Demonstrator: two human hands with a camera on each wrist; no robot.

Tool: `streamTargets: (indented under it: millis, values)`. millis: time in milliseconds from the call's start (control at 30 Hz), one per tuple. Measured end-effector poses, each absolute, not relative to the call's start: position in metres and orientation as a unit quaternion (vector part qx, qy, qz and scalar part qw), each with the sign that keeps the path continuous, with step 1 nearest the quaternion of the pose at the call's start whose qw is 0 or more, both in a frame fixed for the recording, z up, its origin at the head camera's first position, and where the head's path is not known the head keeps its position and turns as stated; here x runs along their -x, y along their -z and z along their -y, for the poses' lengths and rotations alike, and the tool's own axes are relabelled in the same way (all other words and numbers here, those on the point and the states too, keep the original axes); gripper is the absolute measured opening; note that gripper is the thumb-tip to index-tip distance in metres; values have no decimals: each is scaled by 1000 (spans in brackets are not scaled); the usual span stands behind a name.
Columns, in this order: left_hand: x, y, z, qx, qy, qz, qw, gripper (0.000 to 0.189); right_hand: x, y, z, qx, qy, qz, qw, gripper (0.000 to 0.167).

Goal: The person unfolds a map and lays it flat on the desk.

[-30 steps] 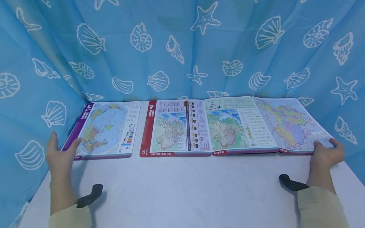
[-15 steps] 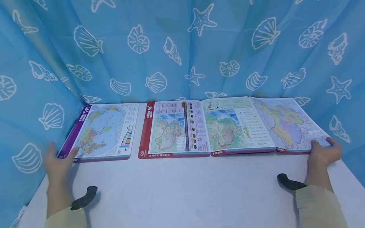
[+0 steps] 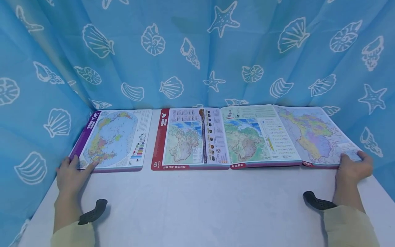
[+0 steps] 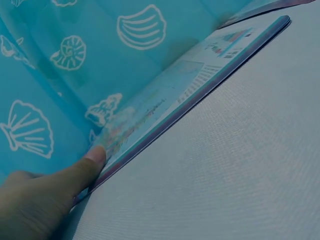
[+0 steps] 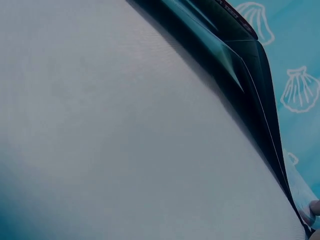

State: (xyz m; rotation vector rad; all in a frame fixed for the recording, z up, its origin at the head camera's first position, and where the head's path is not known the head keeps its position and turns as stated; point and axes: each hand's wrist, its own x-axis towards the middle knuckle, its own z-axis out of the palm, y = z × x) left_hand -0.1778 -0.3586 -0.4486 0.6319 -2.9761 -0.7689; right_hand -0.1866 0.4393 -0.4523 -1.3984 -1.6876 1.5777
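Observation:
My right hand (image 3: 355,168) grips the near right corner of an unfolded map (image 3: 259,137) with a red strip on its left, thumb on top. In the right wrist view this map's dark near edge (image 5: 250,112) bows up from the table, and fingertips (image 5: 315,207) show at its corner. On the left lies a folded world map (image 3: 117,137) with a purple strip. My left hand (image 3: 70,175) rests at its near left corner, fingers spread over the strip. In the left wrist view the thumb (image 4: 95,155) lies on the corner of the folded map (image 4: 150,112).
A blue curtain (image 3: 197,48) with white shell prints hangs right behind both maps and along both sides. White table surface (image 3: 197,206) lies in front of them. Black curved pieces (image 3: 92,212) stick out at both wrists, by the sleeves (image 3: 74,236).
My left hand has come down from beside the folded map onto its near left corner, fingers now over the purple strip. My right hand keeps its grip on the unfolded map's corner.

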Motion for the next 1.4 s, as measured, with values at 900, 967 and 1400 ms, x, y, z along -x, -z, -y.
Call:
streamTargets:
  millis: [900,967,1400]
  values:
    - [177,451,355,-218,247,944,1,98,180,455,-424,453,-495,712,206,62]
    - [177,451,356,-218,252,943,1,98,180,454,-421,441,-494,722,201,62]
    - [178,453,357,-221,257,941,3,97,186,433,-404,367,-566,692,257,69]
